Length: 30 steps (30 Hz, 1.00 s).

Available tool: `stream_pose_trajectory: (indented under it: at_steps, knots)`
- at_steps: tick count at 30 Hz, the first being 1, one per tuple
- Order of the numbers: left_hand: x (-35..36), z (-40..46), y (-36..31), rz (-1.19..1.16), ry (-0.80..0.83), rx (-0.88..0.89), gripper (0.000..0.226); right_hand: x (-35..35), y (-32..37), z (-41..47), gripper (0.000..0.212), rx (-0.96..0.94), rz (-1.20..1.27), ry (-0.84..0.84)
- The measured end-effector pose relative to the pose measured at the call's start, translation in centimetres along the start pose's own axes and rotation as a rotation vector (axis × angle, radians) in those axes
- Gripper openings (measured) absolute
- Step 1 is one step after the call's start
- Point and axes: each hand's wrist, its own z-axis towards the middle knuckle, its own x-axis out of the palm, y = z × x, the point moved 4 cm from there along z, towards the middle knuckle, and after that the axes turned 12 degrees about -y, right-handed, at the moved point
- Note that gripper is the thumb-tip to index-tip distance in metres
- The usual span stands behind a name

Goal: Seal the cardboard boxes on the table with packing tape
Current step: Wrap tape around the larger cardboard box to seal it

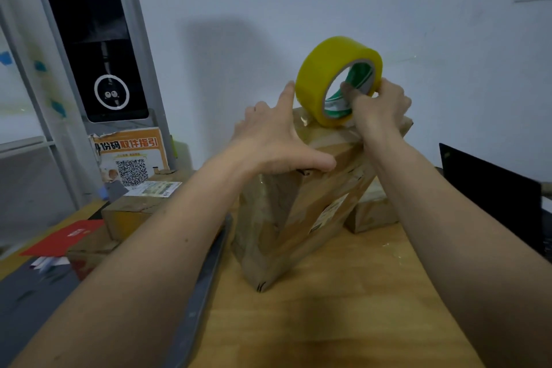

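The right hand [378,107] grips the tape roll [339,81] with its thumb hooked through the core and the other fingers curled round the outer rim, most likely so the roll can turn and pay out tape as it is drawn along. The roll stands on edge on the far end of the box top, at about 1 o'clock from the frame's centre. The left hand [274,140] lies spread on the near part of the same top, fingers straight and thumb splayed out, holding nothing; it seems to be pressing the flaps flat and steadying the box against the pull of the tape.

The cardboard box [298,212] stands tall on the wooden table [343,323], turned so that one corner points toward the camera. Its brown sides are creased and already carry shiny bands of clear tape and a shipping label on the right face. A smaller box [372,215] sits just behind it at 3 o'clock, and another box [134,215] lies at 9 o'clock, with a red card [68,237] near that one
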Motion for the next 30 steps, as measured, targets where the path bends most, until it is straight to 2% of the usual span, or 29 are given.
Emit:
stream_pose_trajectory:
  at_steps: [4, 6, 10, 15, 17, 19, 23, 26, 30]
  knots:
    - [0.3, -1.8, -1.2, -0.002, -0.125, 0.02, 0.136, -1.8, -0.3, -0.5, 0.037, 0.021, 0.022, -0.103]
    - [0.4, -2.6, -1.7, -0.001, -0.162, 0.022, 0.135, -2.5, -0.6, -0.6, 0.021, 0.05, -0.013, -0.109]
    - [0.8, -3.9, -2.6, 0.016, -0.19, 0.067, 0.133, -3.9, -2.2, -1.1, 0.068, 0.226, -0.031, 0.016]
    - [1.2, -4.9, -2.7, -0.049, -0.144, 0.166, 0.132, -5.9, -3.8, -0.9, 0.09, 0.192, -0.234, 0.194]
    - [1.7, -5.1, -2.7, -0.032, -0.113, 0.213, 0.13, -6.9, -4.4, -1.0, 0.082, 0.139, -0.271, 0.239]
    - [2.3, -5.3, -2.5, -0.001, -0.08, 0.287, 0.129, -7.7, -5.0, -1.2, 0.062, 0.002, -0.239, 0.238]
    - [3.9, -6.3, -1.9, 0.041, -0.08, 0.404, 0.129, -9.1, -6.4, -2.5, 0.027, -0.238, 0.093, 0.162]
    - [4.9, -7.4, -1.1, 0.039, -0.107, 0.434, 0.131, -9.8, -7.6, -3.2, 0.022, -0.355, 0.162, 0.093]
    - [5.5, -8.8, 1.2, 0.055, -0.136, 0.42, 0.133, -11.8, -10.8, -2.3, 0.026, -0.33, 0.159, -0.077]
